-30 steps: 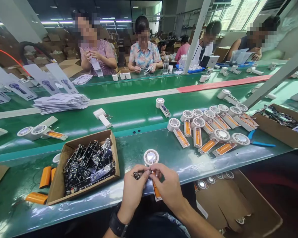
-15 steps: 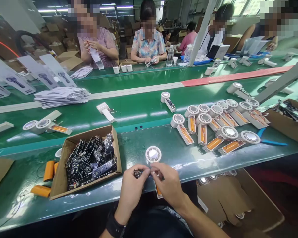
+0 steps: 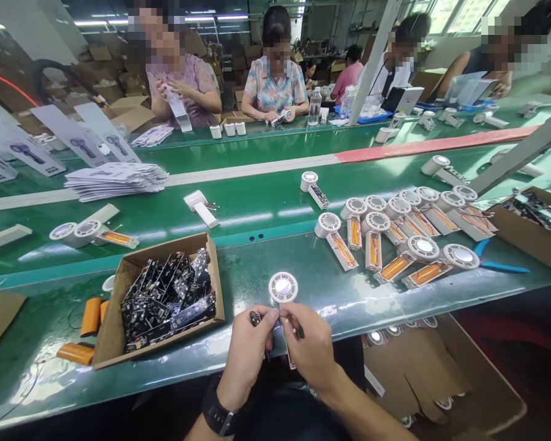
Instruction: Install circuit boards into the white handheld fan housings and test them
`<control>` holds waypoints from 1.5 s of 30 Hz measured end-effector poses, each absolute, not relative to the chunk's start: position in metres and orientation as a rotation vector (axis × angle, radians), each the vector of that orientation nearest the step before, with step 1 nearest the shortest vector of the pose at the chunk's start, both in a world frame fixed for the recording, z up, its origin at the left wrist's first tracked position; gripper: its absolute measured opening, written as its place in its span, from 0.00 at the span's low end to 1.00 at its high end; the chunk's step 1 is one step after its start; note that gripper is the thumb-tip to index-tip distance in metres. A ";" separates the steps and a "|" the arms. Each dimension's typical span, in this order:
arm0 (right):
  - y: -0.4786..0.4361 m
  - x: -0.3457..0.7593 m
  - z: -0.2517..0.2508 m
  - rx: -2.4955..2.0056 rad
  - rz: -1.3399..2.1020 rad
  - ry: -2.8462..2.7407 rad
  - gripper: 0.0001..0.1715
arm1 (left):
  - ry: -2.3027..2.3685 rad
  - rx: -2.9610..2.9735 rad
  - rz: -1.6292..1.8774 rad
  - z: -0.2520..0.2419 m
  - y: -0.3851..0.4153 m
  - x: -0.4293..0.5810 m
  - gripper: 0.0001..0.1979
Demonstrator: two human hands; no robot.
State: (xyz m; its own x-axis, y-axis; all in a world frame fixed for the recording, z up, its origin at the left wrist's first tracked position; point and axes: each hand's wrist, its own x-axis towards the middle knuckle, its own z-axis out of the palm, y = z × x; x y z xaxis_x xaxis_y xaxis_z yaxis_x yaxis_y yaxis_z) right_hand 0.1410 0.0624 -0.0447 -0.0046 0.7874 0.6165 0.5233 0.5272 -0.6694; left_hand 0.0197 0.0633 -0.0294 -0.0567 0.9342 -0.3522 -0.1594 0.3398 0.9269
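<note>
1. hands on the near bench: 2, one left hand (image 3: 247,355) and one right hand (image 3: 310,343)
2. handheld fan (image 3: 283,287) between those hands: 1
3. small circuit board (image 3: 255,317) in the left hand: 1
4. white fan heads (image 3: 423,247) in the bunch on the right, each with an orange battery: 10, pretty sure
5. loose orange batteries (image 3: 90,316) left of the box: 3
6. cardboard boxes of circuit boards (image 3: 152,353): 2
7. blue-handled cutters (image 3: 500,266): 1
8. white cups (image 3: 228,128) on the far belt: 3
9. water bottles (image 3: 315,106): 1
10. co-workers (image 3: 275,79) across the line: 6
</note>
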 end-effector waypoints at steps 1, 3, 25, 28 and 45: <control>0.063 0.142 -0.046 -1.099 0.305 -1.670 0.12 | 1.288 0.776 1.071 -0.030 0.064 0.020 0.19; 0.065 0.144 -0.048 -1.057 0.332 -1.676 0.12 | 1.243 0.724 1.064 -0.031 0.064 0.020 0.20; 0.072 0.153 -0.040 -1.059 0.649 -1.702 0.13 | 1.407 2.300 0.643 -0.043 0.053 -0.037 0.26; 0.071 0.151 -0.042 -1.079 0.681 -1.653 0.12 | 1.401 2.273 0.749 -0.043 0.063 -0.030 0.17; 0.070 0.149 -0.045 -1.061 0.330 -1.865 0.28 | 1.133 0.510 1.102 -0.024 0.059 0.013 0.21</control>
State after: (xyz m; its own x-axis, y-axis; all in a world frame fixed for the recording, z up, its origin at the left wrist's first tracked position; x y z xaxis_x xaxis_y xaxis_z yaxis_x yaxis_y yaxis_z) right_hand 0.1487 0.0703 -0.0452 -0.1905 0.7826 0.5927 0.5317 0.5898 -0.6078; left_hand 0.0129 0.0587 -0.0237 0.0131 0.8891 -0.4576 -0.4327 0.4176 0.7990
